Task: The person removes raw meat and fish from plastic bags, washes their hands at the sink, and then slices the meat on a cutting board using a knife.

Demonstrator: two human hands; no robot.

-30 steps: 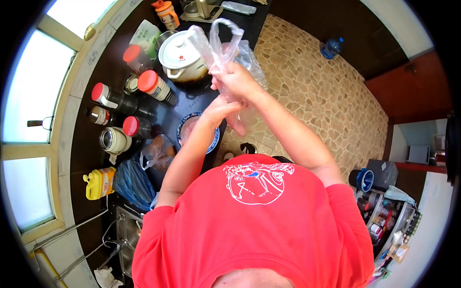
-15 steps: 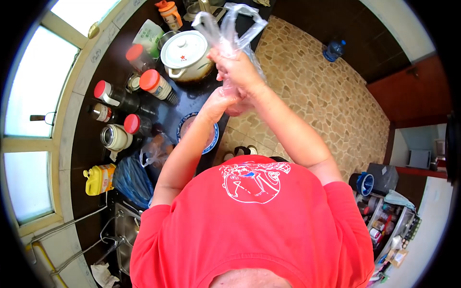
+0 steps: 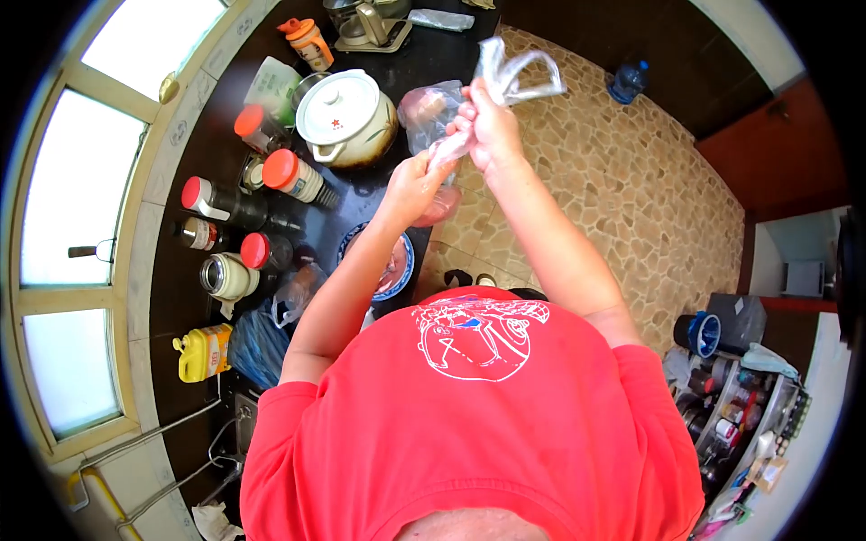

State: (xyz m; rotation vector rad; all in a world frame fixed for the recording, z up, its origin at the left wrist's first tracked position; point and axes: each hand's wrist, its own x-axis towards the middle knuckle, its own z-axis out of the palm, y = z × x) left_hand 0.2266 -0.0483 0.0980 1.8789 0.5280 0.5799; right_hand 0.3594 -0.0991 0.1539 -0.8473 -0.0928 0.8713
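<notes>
Left hand (image 3: 415, 187): fingers closed around the twisted neck of the plastic bag (image 3: 439, 206). Right hand (image 3: 490, 126): closed in a fist on the upper neck; the bag handles project beyond it. The bag's pinkish, filled part hangs below the left hand, at the counter (image 3: 442, 43) edge.

Adjacent items: a second clear bag (image 3: 428, 108) lies just left of the right hand, on the counter; the lidded pot (image 3: 347, 117) stands farther left. The left forearm partly covers the blue-rimmed bowl (image 3: 410, 270), which holds pinkish contents. Red-lidded jars (image 3: 290, 171) line the left side.

Markings: red star with small illegible characters on the pot lid; yellow jug (image 3: 204, 353), near left, label unreadable.
</notes>
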